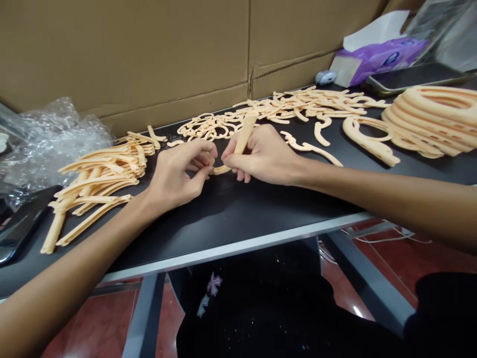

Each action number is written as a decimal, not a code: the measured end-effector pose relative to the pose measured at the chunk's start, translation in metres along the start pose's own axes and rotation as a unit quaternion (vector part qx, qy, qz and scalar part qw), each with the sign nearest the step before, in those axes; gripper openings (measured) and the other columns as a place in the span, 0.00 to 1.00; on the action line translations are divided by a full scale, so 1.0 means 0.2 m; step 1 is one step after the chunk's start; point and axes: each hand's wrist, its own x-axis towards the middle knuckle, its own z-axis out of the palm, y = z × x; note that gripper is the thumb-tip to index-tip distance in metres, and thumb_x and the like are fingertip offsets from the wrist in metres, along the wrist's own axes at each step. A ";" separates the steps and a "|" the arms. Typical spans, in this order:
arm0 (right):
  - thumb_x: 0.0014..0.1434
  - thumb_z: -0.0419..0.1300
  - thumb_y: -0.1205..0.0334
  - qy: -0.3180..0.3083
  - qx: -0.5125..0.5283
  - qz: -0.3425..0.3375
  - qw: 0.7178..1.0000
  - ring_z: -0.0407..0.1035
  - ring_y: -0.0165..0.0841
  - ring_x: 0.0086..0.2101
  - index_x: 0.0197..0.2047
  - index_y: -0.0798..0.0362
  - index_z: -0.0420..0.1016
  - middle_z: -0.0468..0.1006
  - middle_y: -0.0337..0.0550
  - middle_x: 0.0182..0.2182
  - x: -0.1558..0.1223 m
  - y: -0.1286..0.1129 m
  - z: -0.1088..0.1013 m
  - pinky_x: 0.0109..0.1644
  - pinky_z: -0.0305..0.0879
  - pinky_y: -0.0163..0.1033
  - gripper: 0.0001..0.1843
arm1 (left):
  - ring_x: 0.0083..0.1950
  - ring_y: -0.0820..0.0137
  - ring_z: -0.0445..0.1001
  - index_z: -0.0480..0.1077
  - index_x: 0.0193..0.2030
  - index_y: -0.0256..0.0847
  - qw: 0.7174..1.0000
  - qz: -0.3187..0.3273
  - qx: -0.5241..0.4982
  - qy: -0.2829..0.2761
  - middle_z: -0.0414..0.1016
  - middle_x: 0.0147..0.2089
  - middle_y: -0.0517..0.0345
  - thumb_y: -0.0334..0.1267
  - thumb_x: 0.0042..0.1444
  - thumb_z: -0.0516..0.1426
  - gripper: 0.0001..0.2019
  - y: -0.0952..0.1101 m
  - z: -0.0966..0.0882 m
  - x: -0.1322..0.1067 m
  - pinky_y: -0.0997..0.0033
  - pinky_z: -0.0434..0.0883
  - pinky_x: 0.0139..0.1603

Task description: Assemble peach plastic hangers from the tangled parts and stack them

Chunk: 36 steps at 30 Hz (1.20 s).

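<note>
"Cream stick (246, 132), where is it exactly?"

"It stands tilted in the right hand (274, 156), gripped between thumb and fingers, with the wide end above them."

"And the left hand (181, 171)?"

"Just beside, not touching the right one. Its fingertips are pinched on the end of a curved strip (220, 170), which reaches toward the right fingers. If strip and stick are joined, I cannot tell; the fingers hide this."

"How would you do this handling well?"

"I would use a light grip, close to the hidden ends, because so thin pieces could perhaps bend. I would also work low over the black table (242, 219)."

"What lies around?"

"Behind, small curved pieces (298, 104); to the left, a heap of long strips (104, 174), near the left forearm, so I would move this arm carefully; far right, stacked rings (428, 129)."
</note>
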 end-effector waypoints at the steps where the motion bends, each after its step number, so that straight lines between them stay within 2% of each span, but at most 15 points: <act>1: 0.54 0.64 0.68 0.000 -0.008 -0.005 1.000 0.72 0.33 0.22 0.29 0.51 0.75 0.73 0.39 0.19 0.00 0.00 0.01 0.23 0.70 0.37 0.04 | 0.32 0.70 0.81 0.73 0.43 0.41 1.000 -0.003 -0.005 -0.002 0.79 0.34 0.59 0.29 0.53 0.60 0.10 -0.01 0.00 0.00 0.73 0.82 0.33; 5: 0.54 0.65 0.69 0.004 -0.005 -0.002 1.000 0.72 0.33 0.21 0.29 0.52 0.75 0.74 0.40 0.20 0.01 0.00 0.01 0.23 0.71 0.38 0.04 | 0.32 0.70 0.80 0.72 0.44 0.42 0.999 -0.021 -0.020 -0.016 0.78 0.32 0.61 0.31 0.53 0.61 0.11 -0.02 -0.01 0.01 0.73 0.81 0.33; 12: 0.54 0.70 0.70 0.020 0.096 0.072 0.993 0.72 0.31 0.20 0.34 0.52 0.70 0.74 0.39 0.21 0.09 0.04 -0.01 0.22 0.71 0.36 0.11 | 0.31 0.69 0.81 0.70 0.46 0.43 0.996 -0.054 -0.070 -0.009 0.78 0.32 0.61 0.36 0.56 0.65 0.13 -0.04 -0.04 0.02 0.73 0.78 0.31; 17: 0.57 0.65 0.71 0.070 0.185 0.109 0.974 0.72 0.30 0.21 0.41 0.49 0.66 0.75 0.36 0.22 0.11 0.03 -0.05 0.23 0.69 0.32 0.13 | 0.34 0.69 0.81 0.69 0.51 0.43 0.990 -0.073 -0.120 0.025 0.78 0.33 0.62 0.42 0.54 0.70 0.21 -0.05 -0.07 0.02 0.73 0.80 0.34; 20: 0.59 0.64 0.71 0.086 0.219 0.113 0.965 0.70 0.28 0.21 0.43 0.49 0.65 0.76 0.35 0.23 0.12 0.03 -0.08 0.24 0.67 0.31 0.14 | 0.33 0.70 0.81 0.68 0.59 0.44 0.987 -0.071 -0.146 0.017 0.79 0.34 0.61 0.45 0.54 0.72 0.28 -0.07 -0.07 0.02 0.73 0.80 0.34; 24: 0.61 0.61 0.72 0.077 0.231 0.119 0.963 0.70 0.30 0.21 0.44 0.49 0.67 0.77 0.37 0.23 0.11 0.02 -0.07 0.23 0.66 0.32 0.11 | 0.30 0.71 0.81 0.62 0.68 0.45 0.982 -0.066 -0.178 0.006 0.80 0.34 0.62 0.48 0.57 0.71 0.37 -0.09 -0.06 0.02 0.72 0.81 0.34; 27: 0.63 0.59 0.73 0.035 0.254 0.136 0.957 0.70 0.30 0.20 0.45 0.52 0.69 0.77 0.38 0.22 0.09 -0.01 -0.05 0.22 0.65 0.32 0.09 | 0.29 0.70 0.80 0.66 0.66 0.43 0.979 -0.069 -0.192 -0.001 0.81 0.34 0.60 0.47 0.57 0.71 0.34 -0.07 -0.06 0.02 0.72 0.81 0.32; 31: 0.67 0.58 0.73 -0.036 0.282 0.150 0.947 0.71 0.28 0.21 0.41 0.56 0.72 0.78 0.41 0.22 0.07 -0.04 -0.04 0.23 0.67 0.30 0.04 | 0.28 0.72 0.80 0.75 0.61 0.40 0.979 -0.036 -0.196 -0.048 0.82 0.34 0.58 0.43 0.62 0.67 0.22 0.00 -0.05 0.02 0.74 0.80 0.31; 36: 0.70 0.59 0.72 -0.053 0.273 0.145 0.949 0.70 0.24 0.20 0.32 0.58 0.73 0.77 0.42 0.23 0.07 -0.02 -0.05 0.24 0.68 0.28 0.13 | 0.34 0.72 0.81 0.80 0.58 0.41 0.990 0.033 -0.118 -0.064 0.85 0.41 0.55 0.40 0.66 0.63 0.16 0.06 -0.04 0.00 0.76 0.79 0.36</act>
